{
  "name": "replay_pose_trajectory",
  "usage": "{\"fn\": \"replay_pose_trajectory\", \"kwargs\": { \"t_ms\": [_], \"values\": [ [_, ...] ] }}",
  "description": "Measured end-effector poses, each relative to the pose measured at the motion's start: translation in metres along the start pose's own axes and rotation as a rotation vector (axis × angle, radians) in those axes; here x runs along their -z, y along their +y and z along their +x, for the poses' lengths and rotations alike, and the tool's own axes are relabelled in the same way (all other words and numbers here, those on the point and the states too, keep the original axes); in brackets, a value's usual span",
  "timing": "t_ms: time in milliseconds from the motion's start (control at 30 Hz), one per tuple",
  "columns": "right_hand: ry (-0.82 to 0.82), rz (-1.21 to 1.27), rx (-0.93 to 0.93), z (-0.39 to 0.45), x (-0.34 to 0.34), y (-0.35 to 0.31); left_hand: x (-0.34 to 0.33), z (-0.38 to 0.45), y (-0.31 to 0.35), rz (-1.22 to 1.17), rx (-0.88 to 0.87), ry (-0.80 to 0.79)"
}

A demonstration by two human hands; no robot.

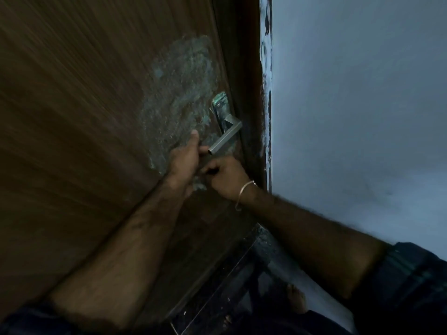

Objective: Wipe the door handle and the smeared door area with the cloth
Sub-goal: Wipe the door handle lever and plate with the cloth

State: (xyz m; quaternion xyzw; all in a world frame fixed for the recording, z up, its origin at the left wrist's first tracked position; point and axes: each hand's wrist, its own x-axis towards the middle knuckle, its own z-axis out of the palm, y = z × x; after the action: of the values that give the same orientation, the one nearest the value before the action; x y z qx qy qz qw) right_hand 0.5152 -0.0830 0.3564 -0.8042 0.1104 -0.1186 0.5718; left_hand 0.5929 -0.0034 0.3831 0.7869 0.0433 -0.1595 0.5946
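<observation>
The brown wooden door carries a pale greenish smear to the left of the metal lever handle. The handle plate is smeared too. My left hand lies against the door just left of the lever's free end, thumb straight up and a fingertip touching that end. My right hand is just below the lever with its fingers curled. A small dark bit that looks like the cloth shows at its fingertips, and the rest is hidden. The view is dim and blurred.
The dark door frame runs down the handle's right side, with a paint-flecked edge against the pale blue-grey wall. Below lie a dark threshold and a bare foot on the floor.
</observation>
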Motion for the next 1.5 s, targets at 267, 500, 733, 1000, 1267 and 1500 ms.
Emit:
{"fn": "replay_pose_trajectory", "kwargs": {
  "t_ms": [267,500,733,1000,1267,1500],
  "values": [
    [0.580,-0.134,0.175,0.024,0.072,-0.006,-0.014,0.002,-0.002,-0.064,0.010,-0.045],
    [0.216,-0.765,0.311,0.077,0.074,-0.013,-0.034,-0.003,0.001,-0.204,0.116,-0.074],
    [0.136,-0.887,0.251,0.079,0.057,-0.008,-0.038,-0.004,0.001,-0.230,0.107,-0.043],
    [0.146,-0.860,0.399,0.064,0.065,0.000,-0.037,-0.002,0.001,-0.215,0.115,-0.025],
    [0.293,-0.705,0.292,0.046,0.037,0.003,-0.031,-0.004,0.007,-0.252,0.176,-0.092],
    [0.141,-0.109,0.120,0.014,0.007,-0.009,-0.021,-0.004,0.005,-0.314,0.155,-0.187]
  ]
}}
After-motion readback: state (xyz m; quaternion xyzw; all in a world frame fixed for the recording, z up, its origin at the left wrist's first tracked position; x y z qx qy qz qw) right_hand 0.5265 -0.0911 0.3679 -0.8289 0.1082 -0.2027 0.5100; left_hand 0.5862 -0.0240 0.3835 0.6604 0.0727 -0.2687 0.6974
